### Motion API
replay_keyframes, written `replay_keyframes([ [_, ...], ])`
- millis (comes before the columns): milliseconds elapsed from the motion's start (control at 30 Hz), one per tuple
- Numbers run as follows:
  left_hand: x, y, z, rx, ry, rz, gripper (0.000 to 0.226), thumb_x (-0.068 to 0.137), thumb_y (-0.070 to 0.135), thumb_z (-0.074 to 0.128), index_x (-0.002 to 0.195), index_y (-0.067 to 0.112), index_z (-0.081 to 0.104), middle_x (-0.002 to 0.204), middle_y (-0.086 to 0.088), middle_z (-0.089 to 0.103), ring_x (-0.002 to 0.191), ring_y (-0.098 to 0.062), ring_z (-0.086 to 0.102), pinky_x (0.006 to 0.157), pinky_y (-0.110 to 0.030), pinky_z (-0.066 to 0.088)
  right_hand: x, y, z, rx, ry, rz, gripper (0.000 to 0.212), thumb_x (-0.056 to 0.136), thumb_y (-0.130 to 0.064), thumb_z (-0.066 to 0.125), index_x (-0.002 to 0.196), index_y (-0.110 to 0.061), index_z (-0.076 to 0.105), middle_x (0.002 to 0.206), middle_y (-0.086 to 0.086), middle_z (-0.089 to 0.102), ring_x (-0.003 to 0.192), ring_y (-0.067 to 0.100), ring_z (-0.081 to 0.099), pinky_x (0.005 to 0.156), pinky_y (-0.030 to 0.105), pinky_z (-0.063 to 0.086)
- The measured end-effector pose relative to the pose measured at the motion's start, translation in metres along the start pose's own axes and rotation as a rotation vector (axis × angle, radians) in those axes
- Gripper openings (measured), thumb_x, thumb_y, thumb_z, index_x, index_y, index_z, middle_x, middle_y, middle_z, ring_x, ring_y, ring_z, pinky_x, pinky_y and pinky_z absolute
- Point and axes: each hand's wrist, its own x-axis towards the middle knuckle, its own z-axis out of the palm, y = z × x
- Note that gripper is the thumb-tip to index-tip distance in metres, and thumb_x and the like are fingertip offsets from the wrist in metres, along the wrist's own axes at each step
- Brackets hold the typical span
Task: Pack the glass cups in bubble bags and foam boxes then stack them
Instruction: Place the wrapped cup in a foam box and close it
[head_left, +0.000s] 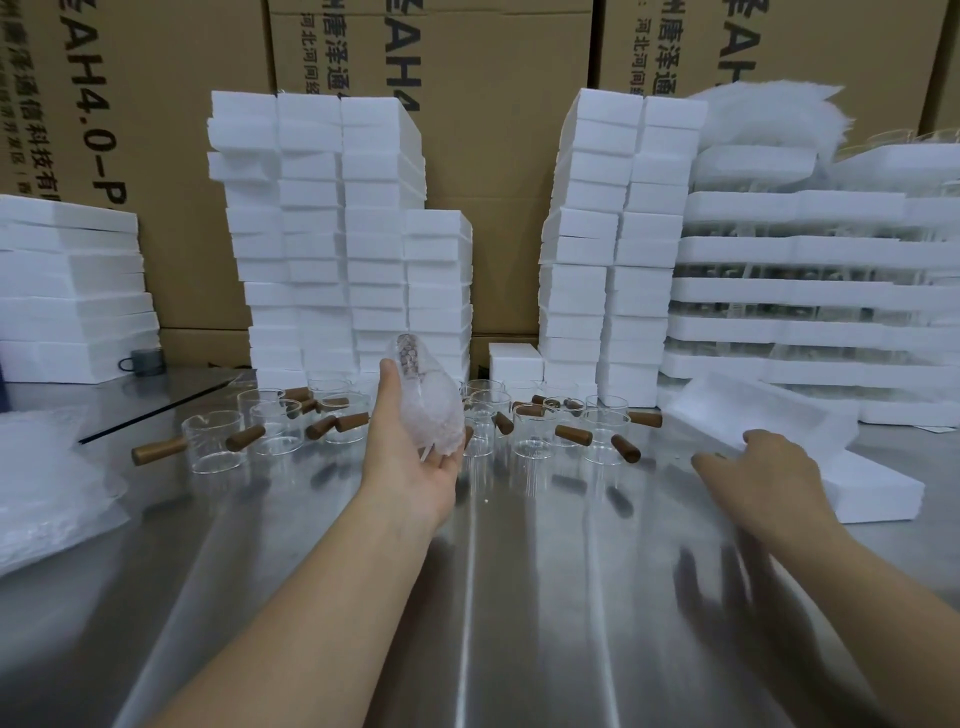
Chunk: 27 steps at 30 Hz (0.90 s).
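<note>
Glass cups (213, 441) on the table (519, 597), foam box stacks (332, 234) behind them, bubble bags (47, 478) at left, cartons (493, 156) rearmost.

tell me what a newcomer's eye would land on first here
The left hand holds up a cup in a bubble bag at centre, above the steel table. Behind it, clear glass cups with wooden handles crowd the table, and tall stacks of white foam boxes rise against cardboard cartons. The right hand is at a loose foam box on the right.
</note>
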Motion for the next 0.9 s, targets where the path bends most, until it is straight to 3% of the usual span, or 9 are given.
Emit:
replay_keyframes([
  [67, -0.001, 0.000, 0.000, -0.001, -0.021, 0.000, 0.080, 0.081, 0.063, 0.084, 0.143, 0.019, 0.059, 0.132, -0.012, 0.065, 0.109, -0.025, 0.069, 0.082, -0.035, 0.060, 0.001, 0.000, -0.004, 0.086, 0.044, -0.003, 0.045, 0.093, -0.024, 0.065, 0.130, 0.001, 0.059, 0.131, 0.022, 0.060, 0.098, 0.034, 0.051, 0.074, 0.035, 0.036],
  [133, 0.000, 0.000, 0.001, 0.014, -0.022, 0.015, 0.081, 0.081, 0.063, 0.084, 0.144, 0.019, 0.059, 0.132, -0.011, 0.066, 0.109, -0.025, 0.069, 0.079, -0.035, 0.060, -0.002, -0.002, -0.008, 0.200, 0.092, -0.040, 0.056, 0.092, -0.022, 0.067, 0.144, -0.009, 0.054, 0.129, 0.014, 0.062, 0.109, 0.032, 0.056, 0.083, 0.034, 0.038],
  [233, 0.002, -0.001, 0.003, 0.072, -0.016, 0.082, 0.074, 0.082, 0.065, 0.081, 0.140, 0.023, 0.061, 0.131, -0.008, 0.068, 0.111, -0.025, 0.070, 0.075, -0.034, 0.061, -0.012, -0.012, -0.010, 0.306, 0.098, -0.165, 0.044, 0.089, -0.017, 0.071, 0.131, -0.020, 0.063, 0.121, 0.001, 0.064, 0.096, 0.020, 0.061, 0.077, 0.032, 0.045],
  [367, 0.003, -0.001, 0.004, 0.144, -0.005, 0.166, 0.067, 0.082, 0.066, 0.080, 0.134, 0.025, 0.066, 0.134, -0.003, 0.069, 0.117, -0.023, 0.070, 0.097, -0.039, 0.062, -0.026, -0.025, -0.003, 0.240, 0.021, -0.395, 0.027, 0.086, -0.016, 0.079, 0.110, -0.024, 0.072, 0.102, -0.009, 0.070, 0.082, -0.001, 0.063, 0.074, 0.020, 0.045],
  [467, 0.003, -0.001, 0.007, 0.235, 0.049, 0.257, 0.047, 0.081, 0.069, 0.081, 0.101, 0.029, 0.068, 0.108, 0.008, 0.072, 0.097, -0.012, 0.070, 0.080, -0.031, 0.060, -0.037, -0.031, 0.002, 0.167, -0.127, -0.555, 0.019, 0.083, -0.024, 0.085, 0.096, -0.033, 0.074, 0.075, -0.020, 0.067, 0.074, -0.004, 0.060, 0.064, 0.008, 0.042],
  [567, 0.004, -0.003, 0.010, 0.368, 0.044, 0.398, 0.050, 0.079, 0.069, 0.082, 0.103, 0.028, 0.066, 0.097, 0.015, 0.070, 0.087, -0.004, 0.066, 0.075, -0.024, 0.055, -0.044, -0.034, 0.007, 0.033, -0.308, -0.680, 0.012, 0.080, -0.039, 0.083, 0.084, -0.041, 0.072, 0.088, -0.037, 0.065, 0.076, -0.005, 0.060, 0.062, 0.015, 0.042],
  [667, 0.006, -0.007, 0.008, 0.540, -0.080, 0.557, 0.043, 0.080, 0.065, 0.085, 0.085, 0.026, 0.068, 0.072, 0.019, 0.066, 0.067, 0.000, 0.062, 0.061, -0.011, 0.049, -0.045, -0.037, 0.008, -0.050, -0.414, -0.728, 0.012, 0.079, -0.043, 0.082, 0.084, -0.040, 0.072, 0.095, -0.034, 0.067, 0.081, -0.008, 0.059, 0.065, 0.018, 0.041],
  [800, 0.009, -0.015, 0.005, 0.774, -0.203, 0.696, 0.037, 0.077, 0.055, 0.093, 0.101, 0.032, 0.078, 0.095, 0.019, 0.076, 0.093, -0.001, 0.070, 0.081, -0.021, 0.054, -0.044, -0.039, 0.003, -0.058, -0.456, -0.746, 0.013, 0.077, -0.044, 0.084, 0.083, -0.039, 0.073, 0.093, -0.028, 0.070, 0.083, -0.008, 0.060, 0.067, 0.016, 0.041],
  [900, 0.011, -0.020, 0.002, 0.977, -0.319, 0.747, 0.041, 0.076, 0.050, 0.095, 0.109, 0.040, 0.074, 0.112, 0.024, 0.072, 0.108, 0.012, 0.063, 0.086, -0.008, 0.046, -0.046, -0.039, 0.000, -0.060, -0.478, -0.744, 0.013, 0.077, -0.042, 0.083, 0.081, -0.038, 0.072, 0.092, -0.023, 0.070, 0.071, -0.010, 0.057, 0.061, 0.015, 0.038],
])
